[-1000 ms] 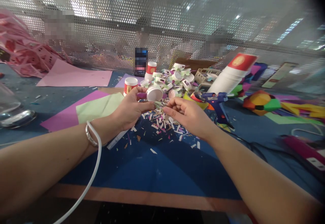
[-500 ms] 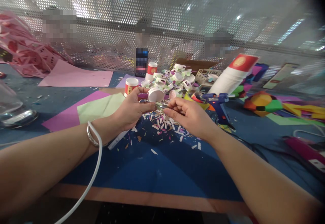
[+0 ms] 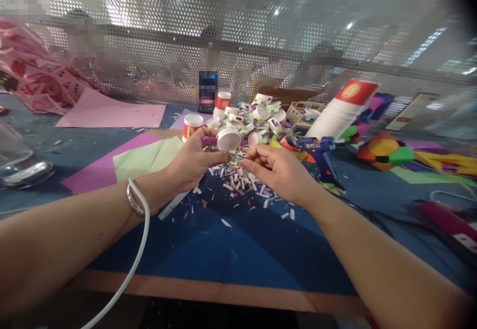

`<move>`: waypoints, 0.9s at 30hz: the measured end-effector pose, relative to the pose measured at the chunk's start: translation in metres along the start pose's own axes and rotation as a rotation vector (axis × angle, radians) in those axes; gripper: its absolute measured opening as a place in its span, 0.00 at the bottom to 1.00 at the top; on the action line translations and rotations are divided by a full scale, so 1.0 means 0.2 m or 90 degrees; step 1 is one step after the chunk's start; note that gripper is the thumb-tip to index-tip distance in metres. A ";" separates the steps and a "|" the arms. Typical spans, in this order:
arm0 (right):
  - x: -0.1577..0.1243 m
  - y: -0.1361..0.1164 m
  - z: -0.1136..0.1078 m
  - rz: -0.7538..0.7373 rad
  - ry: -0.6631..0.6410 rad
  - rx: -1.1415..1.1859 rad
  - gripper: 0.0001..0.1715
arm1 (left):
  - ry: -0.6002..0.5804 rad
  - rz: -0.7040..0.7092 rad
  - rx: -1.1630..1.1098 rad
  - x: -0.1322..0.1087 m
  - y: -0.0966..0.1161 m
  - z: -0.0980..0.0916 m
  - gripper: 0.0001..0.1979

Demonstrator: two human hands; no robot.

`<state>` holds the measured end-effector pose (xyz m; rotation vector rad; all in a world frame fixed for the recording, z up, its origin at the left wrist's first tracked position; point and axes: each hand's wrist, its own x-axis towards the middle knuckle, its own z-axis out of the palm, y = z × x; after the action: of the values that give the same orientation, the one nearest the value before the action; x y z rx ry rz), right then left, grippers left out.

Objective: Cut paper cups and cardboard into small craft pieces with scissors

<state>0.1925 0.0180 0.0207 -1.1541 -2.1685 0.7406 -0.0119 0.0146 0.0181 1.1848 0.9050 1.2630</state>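
Note:
My left hand (image 3: 192,162) is closed on a round white paper-cup bottom (image 3: 228,140) with a purple strip (image 3: 209,141) at its left side. My right hand (image 3: 270,167) pinches a thin, shiny, pale piece (image 3: 236,156) just below the disc's rim, beside the left thumb. What that piece is I cannot make out. Behind both hands rises a pile of cut cup pieces (image 3: 257,115) with pale green and purple paper strips. Scattered paper scraps (image 3: 242,187) lie beneath the hands.
A blue glue gun (image 3: 320,152) stands right of my right hand, near stacked paper cups (image 3: 335,115). Two cups and a phone (image 3: 207,93) stand behind. Green paper (image 3: 145,157) lies at left, by a glass vessel (image 3: 22,160). A white cable (image 3: 143,239) crosses my left wrist.
The thin piece in my right fingers has tilted slightly and shows narrower beneath the disc. My left hand and the disc hold nearly the same place.

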 end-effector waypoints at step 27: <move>-0.01 -0.02 -0.02 0.052 -0.139 -0.124 0.20 | 0.108 0.043 0.002 0.02 0.00 -0.01 0.20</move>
<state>0.1943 0.0158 0.0260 -1.3208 -2.4311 0.7334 -0.0129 0.0192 0.0187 1.1318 0.9977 1.4341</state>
